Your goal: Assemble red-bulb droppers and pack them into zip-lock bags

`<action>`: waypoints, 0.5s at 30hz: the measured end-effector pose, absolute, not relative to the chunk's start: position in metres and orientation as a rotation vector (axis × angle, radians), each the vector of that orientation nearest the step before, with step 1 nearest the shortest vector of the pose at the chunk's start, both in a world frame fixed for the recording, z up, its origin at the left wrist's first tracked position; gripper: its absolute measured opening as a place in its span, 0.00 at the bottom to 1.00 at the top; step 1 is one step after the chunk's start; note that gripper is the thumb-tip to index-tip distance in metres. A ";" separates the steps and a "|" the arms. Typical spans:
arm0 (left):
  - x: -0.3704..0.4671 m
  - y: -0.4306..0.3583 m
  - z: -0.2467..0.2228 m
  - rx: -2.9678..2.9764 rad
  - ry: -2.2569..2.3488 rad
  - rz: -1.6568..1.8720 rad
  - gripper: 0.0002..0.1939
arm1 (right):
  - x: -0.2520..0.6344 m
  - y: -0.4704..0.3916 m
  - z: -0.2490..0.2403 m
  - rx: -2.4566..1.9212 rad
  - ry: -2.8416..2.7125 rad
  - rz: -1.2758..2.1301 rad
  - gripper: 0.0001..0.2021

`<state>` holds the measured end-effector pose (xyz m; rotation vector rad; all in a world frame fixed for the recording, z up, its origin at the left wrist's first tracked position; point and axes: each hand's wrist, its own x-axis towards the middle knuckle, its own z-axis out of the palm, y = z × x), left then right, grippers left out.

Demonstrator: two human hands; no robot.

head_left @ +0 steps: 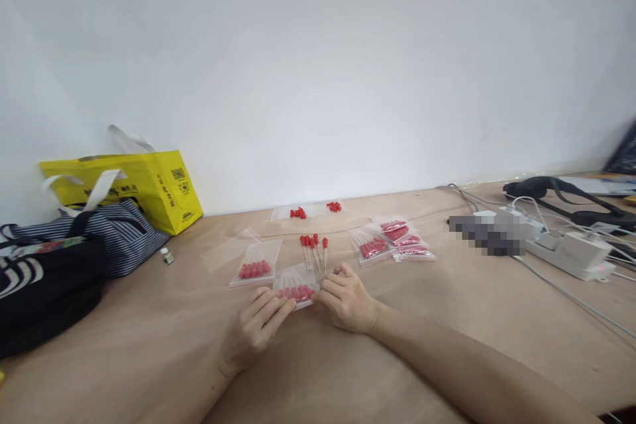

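Both hands pinch the near edge of a clear zip bag point(293, 276) holding several glass droppers with red rubber bulbs. My left hand point(258, 323) grips the bag's left part, fingers closed on it. At its right corner my right hand point(346, 299) is closed too, fingertips on the edge. Just beyond lie several loose droppers point(313, 245), red bulbs pointing away from me. Left of the held bag, another bag of droppers point(256, 262) lies flat. A pile of filled bags point(392, 240) is to the right. My fingers partly cover the held bag's edge.
Flat clear bags point(231, 248) lie left of centre. More red-bulbed droppers point(298, 213) rest on plastic near the wall. A yellow bag point(169, 189), striped bag point(134, 232) and small bottle point(167, 256) are at left. A power strip point(571, 252) with cables stands at right.
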<state>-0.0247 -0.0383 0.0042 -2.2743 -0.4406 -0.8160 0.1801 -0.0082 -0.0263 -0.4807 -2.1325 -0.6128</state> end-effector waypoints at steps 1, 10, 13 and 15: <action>-0.024 -0.038 0.004 -2.271 -0.452 -0.847 0.11 | 0.180 -0.008 -0.026 -0.479 -2.132 -0.614 0.11; -0.033 -0.039 0.011 -2.347 -0.417 -0.883 0.10 | 0.183 -0.006 -0.029 -0.533 -2.087 -0.587 0.10; -0.036 -0.041 0.012 -2.323 -0.478 -0.889 0.15 | 0.184 -0.004 -0.030 -0.533 -2.095 -0.592 0.11; -0.038 -0.042 0.012 -2.307 -0.496 -0.899 0.15 | 0.185 -0.003 -0.029 -0.532 -2.104 -0.585 0.11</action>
